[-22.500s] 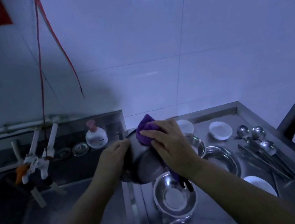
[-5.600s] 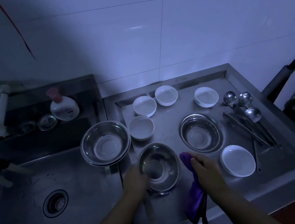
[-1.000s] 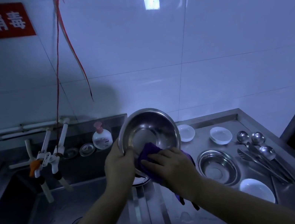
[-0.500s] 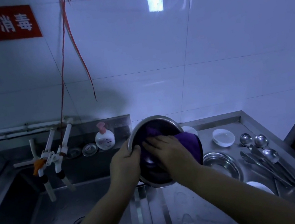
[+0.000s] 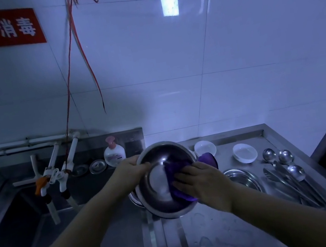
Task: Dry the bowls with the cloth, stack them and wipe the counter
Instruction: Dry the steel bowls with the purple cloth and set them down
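Observation:
I hold a steel bowl [image 5: 160,179] tilted toward me above the counter's left edge. My left hand [image 5: 130,175] grips its left rim. My right hand [image 5: 202,181] presses a purple cloth [image 5: 176,172] against the bowl's inner right side, fingers curled over the cloth; part of the cloth sticks out past the rim at the right. Another steel bowl [image 5: 242,179] lies on the steel counter [image 5: 219,232] to the right. Two small white bowls [image 5: 205,148] [image 5: 245,152] stand near the back. A further steel bowl is partly hidden beneath the held one.
Ladles and tongs [image 5: 288,171] lie on the counter's right side. The sink basin [image 5: 37,241] is at the left with taps [image 5: 54,176], a soap bottle [image 5: 114,153] and small lids on its back ledge. Water drops dot the counter front.
My right hand slid the cloth from the bowl's upper middle down to its right inner side. The bowl's bottom now shows bare. The left hand kept its grip on the rim.

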Demonstrator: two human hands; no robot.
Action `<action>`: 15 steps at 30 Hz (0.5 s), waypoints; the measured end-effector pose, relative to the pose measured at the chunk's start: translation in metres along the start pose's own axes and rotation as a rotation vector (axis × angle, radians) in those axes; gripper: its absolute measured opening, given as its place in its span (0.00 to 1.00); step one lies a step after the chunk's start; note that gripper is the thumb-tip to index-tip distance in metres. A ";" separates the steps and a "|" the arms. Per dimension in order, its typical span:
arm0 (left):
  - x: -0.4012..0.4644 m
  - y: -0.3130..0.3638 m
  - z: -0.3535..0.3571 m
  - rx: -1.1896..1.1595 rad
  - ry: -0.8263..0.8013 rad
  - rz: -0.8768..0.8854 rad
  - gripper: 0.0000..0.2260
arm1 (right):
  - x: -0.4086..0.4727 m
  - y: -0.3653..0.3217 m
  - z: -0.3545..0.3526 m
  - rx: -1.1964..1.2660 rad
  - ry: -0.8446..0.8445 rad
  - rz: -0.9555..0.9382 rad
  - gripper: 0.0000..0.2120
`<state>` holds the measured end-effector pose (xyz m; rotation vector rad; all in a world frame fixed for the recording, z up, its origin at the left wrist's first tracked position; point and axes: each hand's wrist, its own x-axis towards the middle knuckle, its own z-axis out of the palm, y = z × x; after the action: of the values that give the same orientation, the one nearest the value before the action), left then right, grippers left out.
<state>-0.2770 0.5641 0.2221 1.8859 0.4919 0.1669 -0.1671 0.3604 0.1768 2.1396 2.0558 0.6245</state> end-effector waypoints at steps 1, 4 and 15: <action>0.001 0.000 -0.001 0.002 -0.036 -0.023 0.06 | -0.002 -0.001 0.000 0.045 0.007 -0.025 0.18; 0.005 -0.005 -0.002 0.376 -0.038 0.031 0.21 | -0.010 0.002 -0.004 0.177 -0.020 -0.018 0.19; -0.020 -0.009 0.023 0.785 -0.034 0.677 0.05 | -0.017 0.023 -0.016 0.396 0.175 0.233 0.19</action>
<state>-0.2892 0.5390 0.2083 2.7704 -0.1710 0.4294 -0.1516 0.3388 0.1959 2.6620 2.1888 0.4731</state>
